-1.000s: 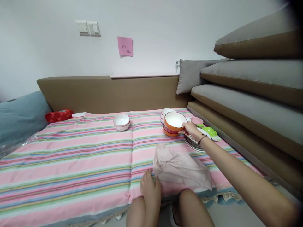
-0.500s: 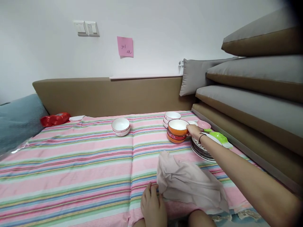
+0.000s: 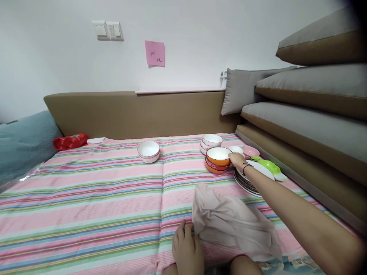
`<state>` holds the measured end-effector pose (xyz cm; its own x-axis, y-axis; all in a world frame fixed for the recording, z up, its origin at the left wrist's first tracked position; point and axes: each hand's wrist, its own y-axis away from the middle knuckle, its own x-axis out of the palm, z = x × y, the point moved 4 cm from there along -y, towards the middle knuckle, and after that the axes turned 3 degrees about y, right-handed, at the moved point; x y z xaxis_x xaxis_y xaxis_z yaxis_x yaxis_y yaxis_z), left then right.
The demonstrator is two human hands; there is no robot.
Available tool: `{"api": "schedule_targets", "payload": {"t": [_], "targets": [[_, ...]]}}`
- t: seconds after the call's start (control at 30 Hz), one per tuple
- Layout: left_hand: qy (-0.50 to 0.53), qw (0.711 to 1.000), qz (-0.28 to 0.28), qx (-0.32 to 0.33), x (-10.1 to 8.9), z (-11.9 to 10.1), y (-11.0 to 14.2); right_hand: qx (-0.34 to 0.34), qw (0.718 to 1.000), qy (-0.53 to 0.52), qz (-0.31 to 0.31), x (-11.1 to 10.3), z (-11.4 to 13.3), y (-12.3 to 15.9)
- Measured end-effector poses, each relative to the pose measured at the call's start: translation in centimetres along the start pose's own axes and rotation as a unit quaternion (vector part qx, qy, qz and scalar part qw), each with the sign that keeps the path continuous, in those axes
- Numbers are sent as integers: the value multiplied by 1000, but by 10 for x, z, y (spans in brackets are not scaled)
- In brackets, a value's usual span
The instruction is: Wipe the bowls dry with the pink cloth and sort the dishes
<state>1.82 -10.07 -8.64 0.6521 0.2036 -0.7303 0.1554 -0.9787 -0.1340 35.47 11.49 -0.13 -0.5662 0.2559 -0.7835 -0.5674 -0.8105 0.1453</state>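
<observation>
My right hand (image 3: 237, 160) grips the right rim of an orange bowl (image 3: 218, 161) with a white inside. This bowl sits on top of a red patterned bowl (image 3: 215, 166), with another orange bowl (image 3: 213, 170) at the bottom. Close behind stand stacked white bowls (image 3: 212, 140) with thin red rims. A pile of plates (image 3: 262, 172) lies under my right wrist, partly hidden by the forearm. My left hand (image 3: 187, 248) rests palm down by my leg, fingers loosely extended and holding nothing, beside a crumpled pale pink cloth (image 3: 229, 217).
Two nested white bowls (image 3: 148, 149) stand left of centre on the striped cloth (image 3: 100, 198). Past the plates are a green leaf-shaped dish (image 3: 271, 169), a pink bowl (image 3: 250, 150) and a small white dish (image 3: 235, 149). Stacked cushions (image 3: 309, 118) border the right. A red packet (image 3: 71, 141) lies far left.
The orange bowl in my right hand has come down slightly onto the red bowl. The view has shifted a little, and my left hand stays in place.
</observation>
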Motion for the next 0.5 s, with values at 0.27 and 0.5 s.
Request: {"api": "schedule_targets", "payload": {"t": [0.27,0.5], "targets": [[2,998,59,1,4,11,-7,-3,1000,-12,10,9,-5,16],[-4,999,38,8,4,9,-3,-24,997,-72,17,2,5,53]]}}
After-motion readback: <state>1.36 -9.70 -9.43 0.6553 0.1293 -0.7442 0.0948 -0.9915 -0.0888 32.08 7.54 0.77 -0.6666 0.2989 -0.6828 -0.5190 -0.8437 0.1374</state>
